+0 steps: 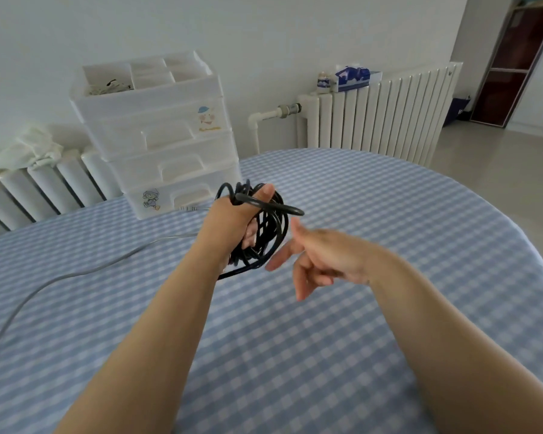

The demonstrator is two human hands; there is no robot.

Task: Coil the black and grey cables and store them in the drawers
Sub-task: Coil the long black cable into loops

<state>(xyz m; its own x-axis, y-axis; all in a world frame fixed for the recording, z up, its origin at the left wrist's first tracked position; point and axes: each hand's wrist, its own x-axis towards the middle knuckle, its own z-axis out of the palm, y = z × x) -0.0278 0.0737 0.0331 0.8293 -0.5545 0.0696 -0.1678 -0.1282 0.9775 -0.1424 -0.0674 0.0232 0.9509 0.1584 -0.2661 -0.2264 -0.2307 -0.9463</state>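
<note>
My left hand [232,219] is raised over the table and grips a coiled black cable [271,233], its loops wound round the fingers and thumb. One cable end sticks out to the right, another hangs below the wrist. My right hand [318,261] hovers just right of the coil, fingers loosely spread, holding nothing. A grey cable [76,274] lies uncoiled on the checked tablecloth, running from the left edge toward the white drawer unit [166,142]. All the drawers appear closed.
The blue-and-white checked table [358,198] fills the foreground. The drawer unit's top tray holds small items. White radiators [376,117] line the wall, with a cloth on the left one and a tissue box [353,78] on the right one.
</note>
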